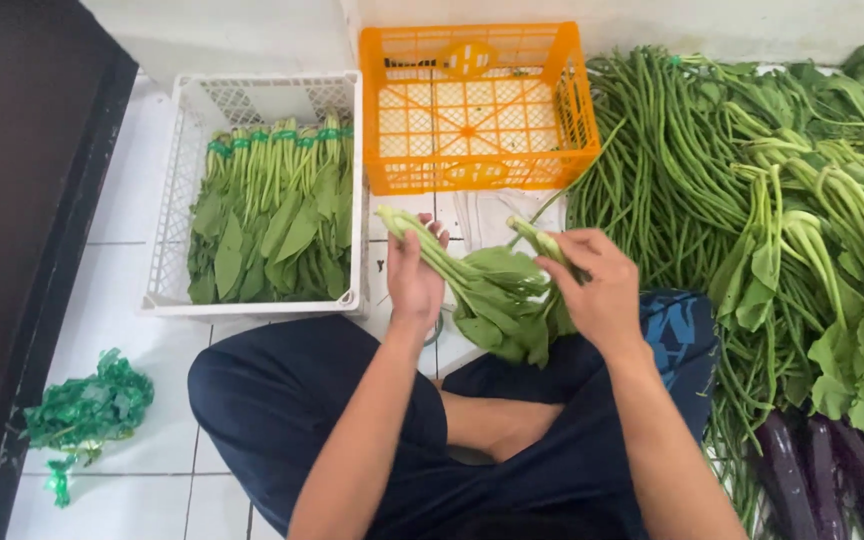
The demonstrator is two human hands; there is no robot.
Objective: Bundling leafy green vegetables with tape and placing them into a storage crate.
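Note:
I sit cross-legged on a white tiled floor. My left hand (414, 268) grips a bunch of leafy greens (497, 290) by its pale stalks, leaves hanging toward my lap. My right hand (597, 283) holds a few more stalks of the same greens beside that bunch, pinched at the stem ends. In front of my left knee stands a white plastic crate (177, 200) filled with tied bundles of greens (272, 215), stems pointing away from me.
An empty orange crate (572, 110) stands ahead. A heap of long beans (652, 160) and loose leafy greens (832, 260) covers the floor on the right, with purple eggplants (812, 470) at the lower right. Green plastic ties (87, 410) lie at the left beside a dark panel (22, 200).

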